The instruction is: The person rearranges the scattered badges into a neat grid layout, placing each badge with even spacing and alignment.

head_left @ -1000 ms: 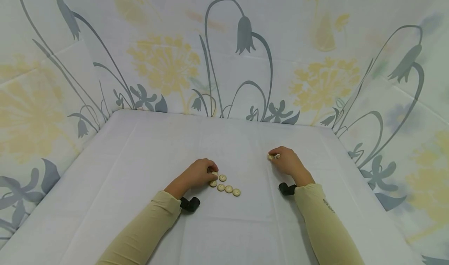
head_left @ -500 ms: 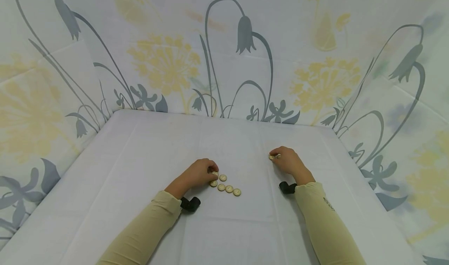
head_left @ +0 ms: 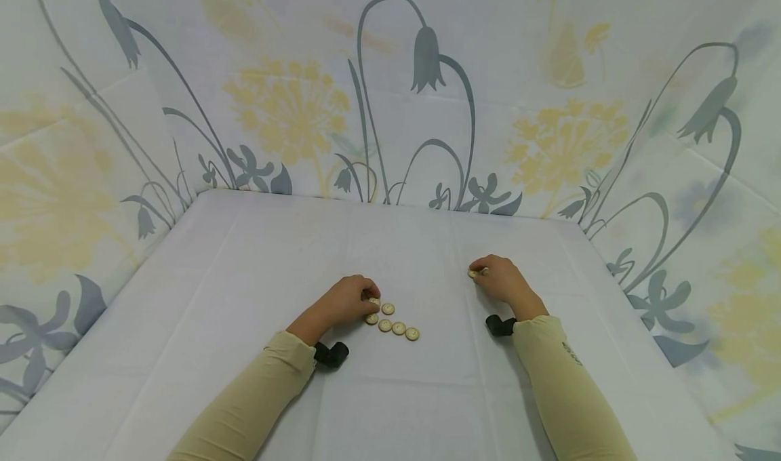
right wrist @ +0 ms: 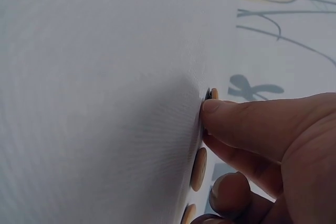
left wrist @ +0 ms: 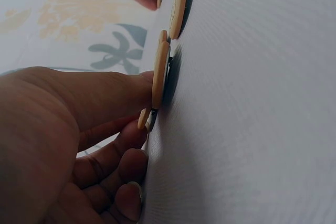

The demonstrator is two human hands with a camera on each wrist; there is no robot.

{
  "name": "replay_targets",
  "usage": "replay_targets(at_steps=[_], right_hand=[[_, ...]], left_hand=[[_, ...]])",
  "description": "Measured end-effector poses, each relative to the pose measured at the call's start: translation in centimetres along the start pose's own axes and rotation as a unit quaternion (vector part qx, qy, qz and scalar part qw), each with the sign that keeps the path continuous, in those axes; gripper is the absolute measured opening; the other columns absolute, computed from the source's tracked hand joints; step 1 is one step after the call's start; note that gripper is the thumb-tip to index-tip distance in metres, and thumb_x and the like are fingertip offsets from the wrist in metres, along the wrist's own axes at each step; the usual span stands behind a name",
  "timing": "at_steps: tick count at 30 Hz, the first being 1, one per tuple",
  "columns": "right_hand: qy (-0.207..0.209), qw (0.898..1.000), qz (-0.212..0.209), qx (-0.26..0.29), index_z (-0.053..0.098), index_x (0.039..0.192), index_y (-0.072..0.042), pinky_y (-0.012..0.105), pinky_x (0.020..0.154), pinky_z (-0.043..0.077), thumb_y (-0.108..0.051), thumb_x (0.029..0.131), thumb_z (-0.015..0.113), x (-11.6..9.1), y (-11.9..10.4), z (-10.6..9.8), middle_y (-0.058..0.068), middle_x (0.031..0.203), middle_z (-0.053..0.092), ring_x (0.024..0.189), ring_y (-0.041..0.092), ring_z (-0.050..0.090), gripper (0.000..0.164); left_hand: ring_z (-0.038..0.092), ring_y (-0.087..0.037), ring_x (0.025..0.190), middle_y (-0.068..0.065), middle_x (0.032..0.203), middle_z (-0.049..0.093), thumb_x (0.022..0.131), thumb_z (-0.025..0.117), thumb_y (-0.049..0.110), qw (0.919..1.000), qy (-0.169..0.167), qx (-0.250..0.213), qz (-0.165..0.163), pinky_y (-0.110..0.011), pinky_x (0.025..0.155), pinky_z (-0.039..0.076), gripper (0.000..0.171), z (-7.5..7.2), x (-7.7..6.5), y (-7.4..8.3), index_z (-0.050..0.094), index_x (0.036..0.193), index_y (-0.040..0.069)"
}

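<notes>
In the head view several round, pale wooden buttons lie on the white table. My left hand [head_left: 344, 302] pinches one button [head_left: 374, 302] between thumb and fingers, at the left end of the group. Just beside it lie a single button [head_left: 388, 308] and a slanting row with a button [head_left: 385, 325] in it. Farther right, my right hand [head_left: 502, 279] pinches another button [head_left: 472, 273] against the table. Its hand partly hides one more. The right wrist view shows two buttons, one nearer [right wrist: 199, 169], under its curled fingers. In the left wrist view, a button [left wrist: 160, 74] stands by my thumb.
A white cloth covers the table [head_left: 427, 400], with a floral cloth wall [head_left: 390, 108] rising behind and at both sides. Black wrist mounts [head_left: 331, 356] sit below both hands, near the cuffs of the beige sleeves [head_left: 250, 400].
</notes>
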State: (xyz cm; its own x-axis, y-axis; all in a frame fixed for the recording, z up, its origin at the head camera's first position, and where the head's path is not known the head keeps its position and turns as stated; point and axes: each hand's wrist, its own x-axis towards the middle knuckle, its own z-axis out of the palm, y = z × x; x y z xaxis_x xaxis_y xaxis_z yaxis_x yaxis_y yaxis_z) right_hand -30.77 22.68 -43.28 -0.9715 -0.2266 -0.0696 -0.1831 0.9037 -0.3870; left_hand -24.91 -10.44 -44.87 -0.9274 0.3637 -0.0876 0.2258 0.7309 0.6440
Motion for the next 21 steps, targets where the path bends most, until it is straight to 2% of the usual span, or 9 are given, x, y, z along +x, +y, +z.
replay_targets(at_steps=[7, 14, 21], right_hand=[[-0.001, 1.0, -0.002, 0.004, 0.067, 0.118, -0.003, 0.054, 0.102, 0.041, -0.014, 0.094, 0.058, -0.05, 0.05, -0.05, 0.022, 0.129, 0.059, 0.122, 0.041, 0.052, 0.029], [0.0, 1.0, -0.001, 0.008, 0.066, 0.12, -0.003, 0.054, 0.102, 0.04, -0.015, 0.094, 0.058, -0.19, -0.16, -0.21, 0.023, 0.129, 0.059, 0.122, 0.042, 0.052, 0.03], [0.008, 1.0, -0.018, -0.004, 0.065, 0.122, -0.004, 0.054, 0.1, 0.042, -0.017, 0.096, 0.056, -0.36, -0.29, -0.27, 0.022, 0.126, 0.06, 0.12, 0.042, 0.053, 0.03]], left_hand=[[0.057, -0.014, 0.089, -0.001, 0.097, 0.064, 0.087, 0.071, 0.021, 1.0, 0.0, 0.0, 0.002, -0.034, 0.084, 0.047, 0.018, 0.16, 0.12, -0.29, 0.069, 0.103, 0.011], [0.056, -0.013, 0.087, -0.001, 0.095, 0.063, 0.087, 0.07, 0.02, 0.9998, -0.005, 0.002, 0.018, -0.032, 0.081, 0.048, 0.018, -0.16, -0.1, -0.18, 0.068, 0.101, 0.01], [0.056, -0.013, 0.087, -0.001, 0.095, 0.064, 0.087, 0.072, 0.02, 1.0, -0.004, -0.001, 0.001, -0.033, 0.082, 0.047, 0.018, 0.01, 0.16, -0.27, 0.069, 0.101, 0.011]])
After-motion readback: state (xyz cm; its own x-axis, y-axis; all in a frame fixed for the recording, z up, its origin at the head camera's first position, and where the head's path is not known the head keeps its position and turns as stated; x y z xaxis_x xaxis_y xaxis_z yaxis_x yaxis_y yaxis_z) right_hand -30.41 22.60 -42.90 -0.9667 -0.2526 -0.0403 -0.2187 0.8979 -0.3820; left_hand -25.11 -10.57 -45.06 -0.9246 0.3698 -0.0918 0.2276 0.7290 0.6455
